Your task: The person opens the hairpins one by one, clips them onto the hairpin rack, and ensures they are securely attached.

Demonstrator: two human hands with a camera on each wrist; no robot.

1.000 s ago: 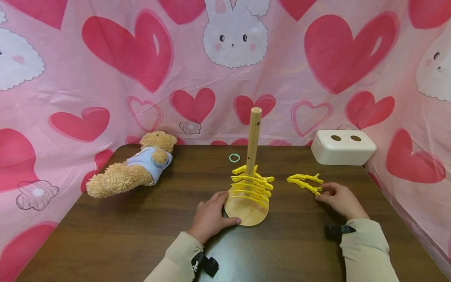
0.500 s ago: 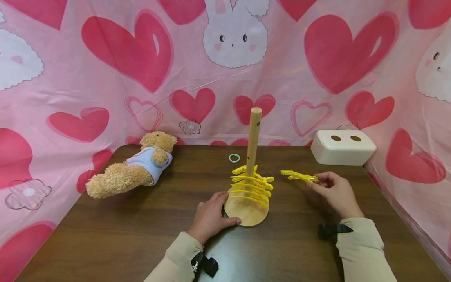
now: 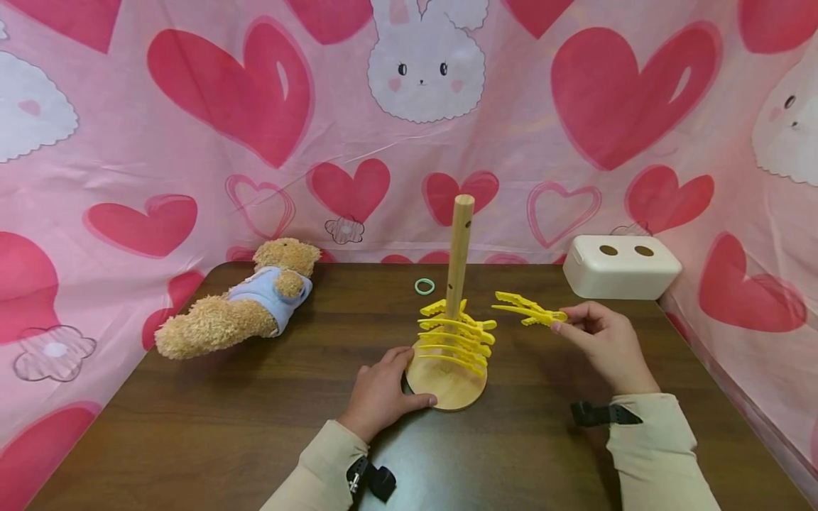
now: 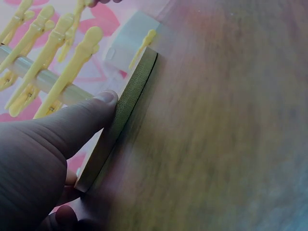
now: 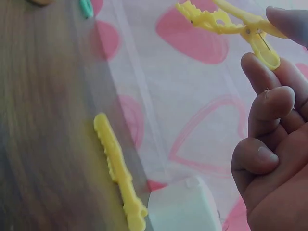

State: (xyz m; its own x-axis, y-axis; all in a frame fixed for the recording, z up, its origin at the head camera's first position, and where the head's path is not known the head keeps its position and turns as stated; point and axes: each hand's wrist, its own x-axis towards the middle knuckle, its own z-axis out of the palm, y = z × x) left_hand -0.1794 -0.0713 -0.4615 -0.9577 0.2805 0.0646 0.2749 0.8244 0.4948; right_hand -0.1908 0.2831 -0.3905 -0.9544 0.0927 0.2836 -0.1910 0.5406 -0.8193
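Left hand low, gripping, fingers perhaps curled, partly hidden; right hand raised, pinching.

1. We see the left hand holding the near-left rim of a round wooden base around the middle of the table.
2. Several yellow clips cross the lower part of its wooden post.
3. We see the right hand pinching another clip, jaws apart, between the post and the table's right edge.
4. Near the far left corner lies a teddy bear in pale blue.
5. We spot a green ring near the far edge.
6. A white box sits at the far right corner.
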